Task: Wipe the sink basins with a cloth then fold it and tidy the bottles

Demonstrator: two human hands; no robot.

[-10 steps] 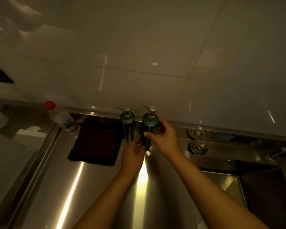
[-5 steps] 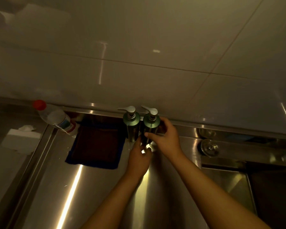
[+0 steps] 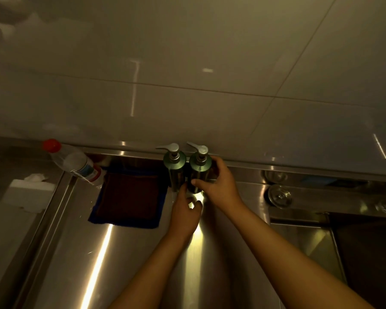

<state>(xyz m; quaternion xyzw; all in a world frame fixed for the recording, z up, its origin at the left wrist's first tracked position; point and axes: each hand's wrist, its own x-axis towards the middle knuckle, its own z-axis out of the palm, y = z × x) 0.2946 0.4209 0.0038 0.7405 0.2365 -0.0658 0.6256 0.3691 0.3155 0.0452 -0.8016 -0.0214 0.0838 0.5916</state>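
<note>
Against the back wall of the steel desk (image 3: 125, 264), the right hand (image 3: 218, 184) curls round the right of two pump bottles (image 3: 198, 172); the left hand (image 3: 184, 210) touches its base, grip unclear. One folded cloth (image 3: 129, 201) lies beside them, one red-capped bottle (image 3: 74, 162) beyond.

Single head-worn view, aimed forward and down at the steel surface (image 3: 125, 259); tiled wall (image 3: 187, 63) seen close beyond.

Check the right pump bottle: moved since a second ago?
Yes: the right pump bottle, gripped by the right hand, shifted slightly left, closing the gap to the left pump bottle.
</note>
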